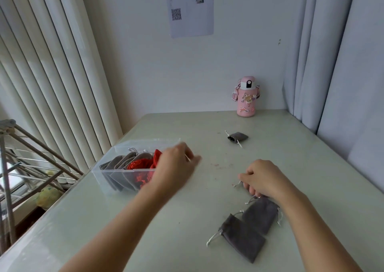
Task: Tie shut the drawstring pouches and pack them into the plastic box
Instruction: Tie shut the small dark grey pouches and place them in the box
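Left hand [176, 164] blurred over the right end of the box [97, 171], finger state impossible to tell. Right hand [264, 179] curled round a cord [236, 184], just beyond two loose pouches [259, 215] on the table [187, 209]. In the box at left, packed pouches [120, 163], gray and red; far pouch [238, 137] well apart.

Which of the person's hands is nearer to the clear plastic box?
Left. The left hand is over the clear plastic box's rim; the right hand is apart from it, gripping a grey fabric pouch's drawstring.
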### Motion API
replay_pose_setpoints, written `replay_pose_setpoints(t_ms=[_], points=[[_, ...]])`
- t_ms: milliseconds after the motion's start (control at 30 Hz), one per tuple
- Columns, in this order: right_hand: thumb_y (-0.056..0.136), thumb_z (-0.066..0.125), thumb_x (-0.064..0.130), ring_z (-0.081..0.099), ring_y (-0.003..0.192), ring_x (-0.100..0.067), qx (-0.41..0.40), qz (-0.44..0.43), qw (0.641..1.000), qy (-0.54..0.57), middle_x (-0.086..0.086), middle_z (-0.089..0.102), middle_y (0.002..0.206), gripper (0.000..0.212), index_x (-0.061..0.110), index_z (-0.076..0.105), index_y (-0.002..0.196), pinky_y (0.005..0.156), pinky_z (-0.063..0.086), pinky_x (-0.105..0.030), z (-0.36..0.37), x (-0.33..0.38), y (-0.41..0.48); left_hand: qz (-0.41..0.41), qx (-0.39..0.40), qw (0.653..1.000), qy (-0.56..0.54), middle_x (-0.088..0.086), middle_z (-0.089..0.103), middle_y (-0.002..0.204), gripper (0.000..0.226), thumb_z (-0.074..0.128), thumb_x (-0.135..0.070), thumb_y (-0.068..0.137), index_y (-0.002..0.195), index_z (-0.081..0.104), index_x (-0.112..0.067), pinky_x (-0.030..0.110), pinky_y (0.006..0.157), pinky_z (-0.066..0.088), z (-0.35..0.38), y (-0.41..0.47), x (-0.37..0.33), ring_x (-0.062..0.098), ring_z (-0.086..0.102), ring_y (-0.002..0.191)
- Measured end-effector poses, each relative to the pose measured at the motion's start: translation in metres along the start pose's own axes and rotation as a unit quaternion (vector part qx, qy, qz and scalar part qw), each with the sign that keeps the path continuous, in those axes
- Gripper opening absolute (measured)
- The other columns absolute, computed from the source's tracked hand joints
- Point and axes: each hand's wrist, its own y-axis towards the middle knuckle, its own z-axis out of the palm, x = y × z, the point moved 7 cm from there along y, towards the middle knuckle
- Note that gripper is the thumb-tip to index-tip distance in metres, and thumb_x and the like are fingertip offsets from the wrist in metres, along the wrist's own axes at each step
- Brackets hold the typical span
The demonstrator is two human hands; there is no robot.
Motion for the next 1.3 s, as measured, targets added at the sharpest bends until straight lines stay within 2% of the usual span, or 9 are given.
replay_pose_setpoints(t_ms=[133, 300, 433, 533, 800, 900, 1033, 1167, 1300], points=[[0.087, 0.054, 0.022, 0.054, 0.037, -0.014, 0.093, 0.005, 0.995, 0.041, -0.007, 0.065, 0.053, 0.03, 0.008, 0.061, 0.062, 0.041, 0.038, -0.015, 0.023, 0.003, 0.0, -0.008, 0.282, 0.958, 0.05, 0.005, 0.048, 0.062, 0.053, 0.069, -0.057, 0.074, 0.072, 0.063, -0.004, 0.028, 0.055, 0.032, 0.076, -0.043, -0.014, 0.019, 0.041, 0.058], [0.089, 0.052, 0.018, 0.053, 0.034, -0.013, 0.134, 0.007, 0.99, 0.04, -0.007, 0.063, 0.053, 0.027, 0.008, 0.058, 0.065, 0.04, 0.042, -0.018, 0.036, 0.001, -0.001, 0.008, 0.334, 0.94, 0.073, 0.007, 0.065, 0.097, 0.036, 0.073, -0.042, 0.075, 0.092, 0.069, -0.011, 0.029, 0.071, 0.043, 0.104, -0.06, -0.021, 0.019, 0.054, 0.084], [0.089, 0.057, 0.021, 0.057, 0.04, -0.014, -0.01, -0.048, 0.984, 0.17, -0.005, 0.065, 0.054, 0.026, 0.007, 0.061, 0.067, 0.047, 0.046, -0.021, 0.016, 0.011, 0.006, 0.006, 0.289, 0.957, 0.02, -0.003, 0.061, 0.085, 0.02, 0.073, -0.035, 0.078, 0.084, 0.063, -0.019, 0.023, 0.063, 0.04, 0.092, -0.043, -0.019, 0.012, 0.052, 0.075], [0.09, 0.06, 0.026, 0.057, 0.044, -0.014, -0.126, -0.063, 0.941, 0.308, -0.004, 0.066, 0.058, 0.03, 0.007, 0.065, 0.068, 0.054, 0.048, -0.027, -0.003, 0.01, 0.008, -0.022, 0.198, 0.976, -0.085, -0.006, 0.061, 0.068, 0.023, 0.071, -0.035, 0.081, 0.075, 0.054, -0.021, 0.017, 0.048, 0.039, 0.074, -0.023, -0.013, 0.006, 0.053, 0.052], [0.066, 0.069, 0.067, 0.048, 0.064, -0.01, -0.033, -0.081, 0.894, 0.439, -0.003, 0.054, 0.063, 0.067, 0.001, 0.069, 0.074, 0.063, 0.036, -0.028, 0.01, 0.015, 0.009, -0.001, 0.002, 0.96, -0.279, -0.003, 0.062, 0.072, 0.019, 0.07, -0.026, 0.084, 0.078, 0.054, -0.017, 0.019, 0.043, 0.036, 0.054, 0.001, -0.013, 0.008, 0.044, 0.044], [0.075, 0.071, 0.043, 0.062, 0.073, -0.009, 0.017, -0.114, 0.863, 0.491, -0.005, 0.07, 0.076, 0.036, 0.008, 0.076, 0.082, 0.069, 0.045, -0.02, 0.013, 0.027, 0.005, 0.04, -0.009, 0.958, -0.284, -0.011, 0.061, 0.065, 0.017, 0.074, -0.021, 0.081, 0.076, 0.057, -0.019, 0.015, 0.044, 0.036, 0.056, -0.001, -0.02, 0.005, 0.045, 0.045], [0.079, 0.073, 0.022, 0.064, 0.081, -0.015, -0.006, -0.105, 0.86, 0.499, -0.019, 0.072, 0.092, 0.013, 0.012, 0.078, 0.086, 0.08, 0.048, -0.029, 0.012, 0.023, 0.007, 0.06, -0.011, 0.962, -0.264, -0.019, 0.061, 0.062, 0.015, 0.073, -0.014, 0.08, 0.081, 0.064, -0.026, 0.011, 0.052, 0.038, 0.064, -0.003, -0.02, 0.002, 0.05, 0.053], [0.079, 0.073, 0.012, 0.068, 0.081, -0.011, -0.046, -0.077, 0.844, 0.529, -0.005, 0.075, 0.089, 0.006, 0.012, 0.077, 0.084, 0.076, 0.052, -0.022, 0.009, 0.016, 0.008, 0.05, 0.002, 0.949, -0.312, -0.014, 0.07, 0.078, 0.021, 0.07, -0.007, 0.082, 0.09, 0.067, -0.027, 0.017, 0.067, 0.05, 0.069, -0.003, -0.014, 0.006, 0.063, 0.067], [0.08, 0.07, 0.007, 0.068, 0.089, -0.009, -0.04, -0.109, 0.823, 0.556, 0.001, 0.074, 0.094, 0.007, 0.009, 0.075, 0.082, 0.08, 0.05, -0.018, 0.006, 0.021, 0.006, 0.034, 0.016, 0.945, -0.324, -0.005, 0.07, 0.071, 0.024, 0.062, -0.003, 0.088, 0.104, 0.072, -0.017, 0.013, 0.064, 0.048, 0.071, 0.0, -0.005, 0.0, 0.06, 0.059]])
